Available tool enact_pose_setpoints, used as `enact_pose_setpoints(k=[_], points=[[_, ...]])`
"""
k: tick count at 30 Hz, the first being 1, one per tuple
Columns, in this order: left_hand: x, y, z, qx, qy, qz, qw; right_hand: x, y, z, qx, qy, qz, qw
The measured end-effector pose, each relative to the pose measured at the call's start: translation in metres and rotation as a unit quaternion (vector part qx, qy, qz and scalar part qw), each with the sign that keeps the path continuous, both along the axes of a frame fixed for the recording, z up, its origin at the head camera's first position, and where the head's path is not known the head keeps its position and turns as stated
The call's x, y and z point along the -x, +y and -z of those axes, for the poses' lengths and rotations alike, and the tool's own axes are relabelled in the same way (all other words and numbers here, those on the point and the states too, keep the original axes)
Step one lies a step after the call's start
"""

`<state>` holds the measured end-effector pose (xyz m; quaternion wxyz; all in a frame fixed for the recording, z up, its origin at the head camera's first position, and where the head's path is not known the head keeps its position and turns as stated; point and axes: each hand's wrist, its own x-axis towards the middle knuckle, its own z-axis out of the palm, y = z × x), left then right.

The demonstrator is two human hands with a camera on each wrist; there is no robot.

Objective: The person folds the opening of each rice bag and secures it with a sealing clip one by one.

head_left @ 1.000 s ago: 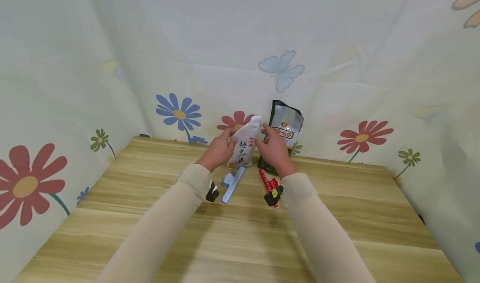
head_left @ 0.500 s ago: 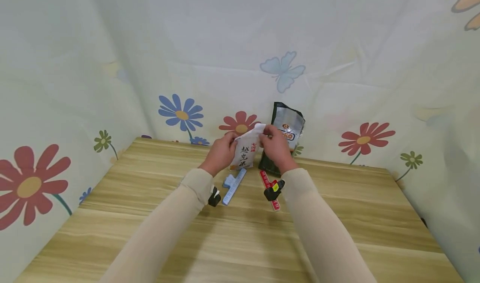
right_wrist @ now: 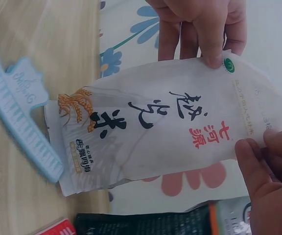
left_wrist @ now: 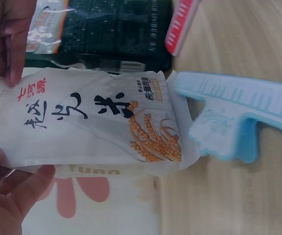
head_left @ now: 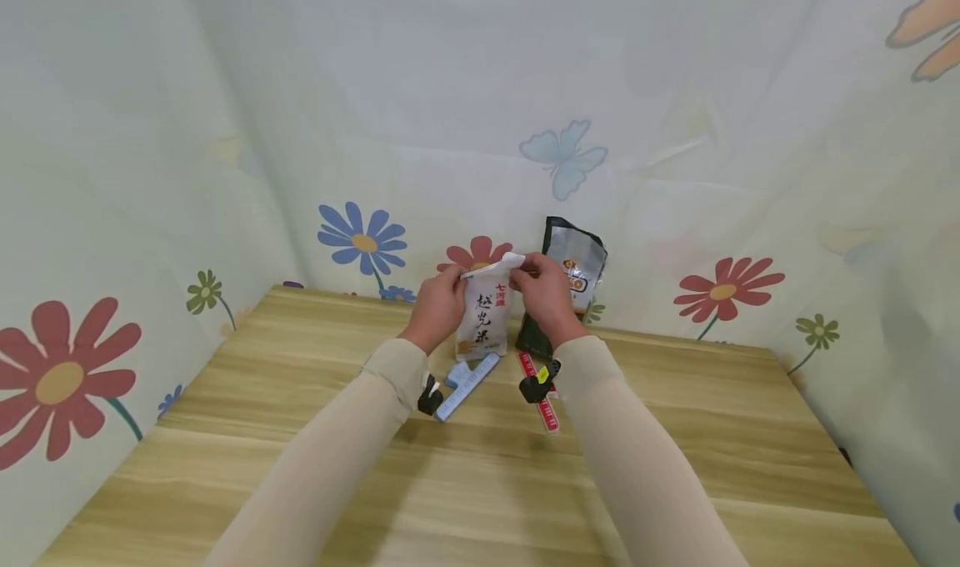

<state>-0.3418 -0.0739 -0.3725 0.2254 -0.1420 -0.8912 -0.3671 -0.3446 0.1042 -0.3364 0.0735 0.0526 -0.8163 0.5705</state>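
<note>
A pale backdrop [head_left: 420,92] printed with flowers and butterflies rises behind a wood-grain surface [head_left: 480,484]. Near the back, a dark green and silver bag [head_left: 576,242] stands, partly hidden by the right hand [head_left: 549,300]. Just left of it, a smaller white bag [head_left: 482,321] with black and red characters is upright, its top edge slanting up toward the right. The left hand [head_left: 437,308] pinches its upper left edge; the right pinches its upper right, fingers closed on both sides. In front lie a light blue clip [head_left: 468,388], near the white bag's base, and a red clip [head_left: 549,417], partly covered.
</note>
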Motion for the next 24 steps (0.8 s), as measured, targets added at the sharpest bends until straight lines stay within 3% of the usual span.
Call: enact_pose_setpoints(k=[10,24], points=[[-0.009,-0.004,-0.028,-0.02,0.007,-0.009,0.9997,-0.009,-0.003,-0.021,-0.01,0.017,0.006,1.0],[-0.033,-0.013,-0.037,-0.042,-0.003,0.025,0.9988,-0.033,0.003,-0.034,-0.011,0.027,-0.02,0.999]])
